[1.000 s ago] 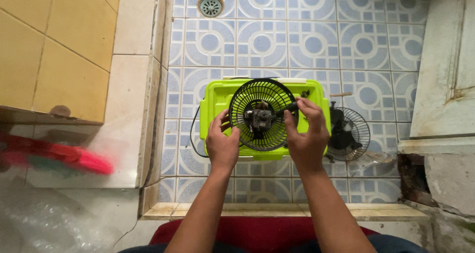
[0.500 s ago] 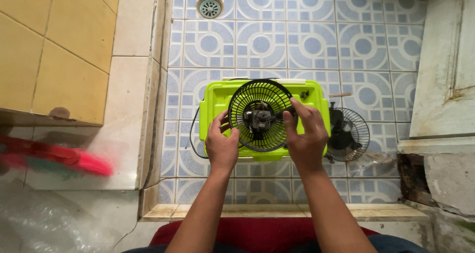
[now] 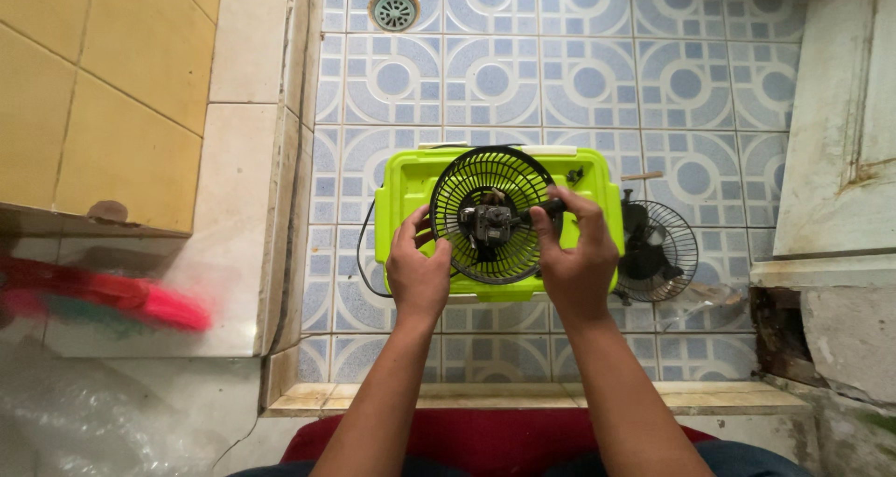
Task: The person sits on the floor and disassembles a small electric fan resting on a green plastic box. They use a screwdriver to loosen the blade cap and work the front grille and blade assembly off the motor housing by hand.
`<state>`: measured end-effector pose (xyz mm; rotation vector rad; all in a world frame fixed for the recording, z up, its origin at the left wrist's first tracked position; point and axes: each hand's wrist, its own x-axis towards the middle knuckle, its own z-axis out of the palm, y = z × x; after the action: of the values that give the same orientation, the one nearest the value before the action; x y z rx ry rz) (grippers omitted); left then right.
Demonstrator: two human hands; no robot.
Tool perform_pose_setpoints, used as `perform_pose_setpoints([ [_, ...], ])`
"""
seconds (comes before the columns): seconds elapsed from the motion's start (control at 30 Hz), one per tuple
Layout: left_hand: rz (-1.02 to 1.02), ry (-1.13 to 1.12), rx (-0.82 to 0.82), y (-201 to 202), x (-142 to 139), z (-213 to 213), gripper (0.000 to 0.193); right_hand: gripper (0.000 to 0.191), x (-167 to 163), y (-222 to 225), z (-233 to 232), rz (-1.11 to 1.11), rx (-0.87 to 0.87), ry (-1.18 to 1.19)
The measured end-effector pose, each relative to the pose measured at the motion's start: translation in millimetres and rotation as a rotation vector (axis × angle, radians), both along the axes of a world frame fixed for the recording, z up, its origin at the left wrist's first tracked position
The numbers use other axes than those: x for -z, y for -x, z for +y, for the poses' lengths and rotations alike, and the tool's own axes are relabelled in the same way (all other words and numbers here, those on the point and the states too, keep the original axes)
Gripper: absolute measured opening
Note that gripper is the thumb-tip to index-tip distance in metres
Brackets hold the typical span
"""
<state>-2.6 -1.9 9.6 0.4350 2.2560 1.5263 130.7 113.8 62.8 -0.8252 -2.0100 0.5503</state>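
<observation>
Holding a round black wire fan cage [image 3: 490,217] with a small motor in its middle, both hands are pinching its rim: left hand [image 3: 417,272] on one side, right hand [image 3: 574,258] on the other, so it is staying steady. It is resting on a bright green plastic box [image 3: 403,202] on the blue patterned tile floor [image 3: 523,76]. Another black fan cage [image 3: 658,251] is lying just beside the box's right edge.

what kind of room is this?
Likely a bathroom or wash area at home: patterned blue floor tiles, a round floor drain, and yellow wall tiles. Both hands hold a fan grille over a green box.
</observation>
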Motion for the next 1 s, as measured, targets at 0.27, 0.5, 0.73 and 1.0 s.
perform_pose_setpoints([
  [0.27, -0.02, 0.013, 0.003, 0.6, -5.2, 0.6, 0.049, 0.038, -5.6, -2.5, 2.0, -0.058, -0.091, -0.041],
  [0.5, -0.006, 0.02, 0.005, 0.3, -7.8, 0.3, 0.049, 0.046, -2.9, -0.8, 2.7, -0.043, -0.009, 0.0],
  [0.73, -0.016, 0.005, 0.001, 0.0, -5.6, -0.1, 0.049, 0.041, -5.3, -1.1, 2.4, -0.051, -0.103, -0.029],
  [1.0, 0.01, 0.001, 0.001, -0.1, -1.6, 0.6, 0.048, 0.047, -5.2, -0.1, 2.4, -0.071, -0.014, 0.055],
])
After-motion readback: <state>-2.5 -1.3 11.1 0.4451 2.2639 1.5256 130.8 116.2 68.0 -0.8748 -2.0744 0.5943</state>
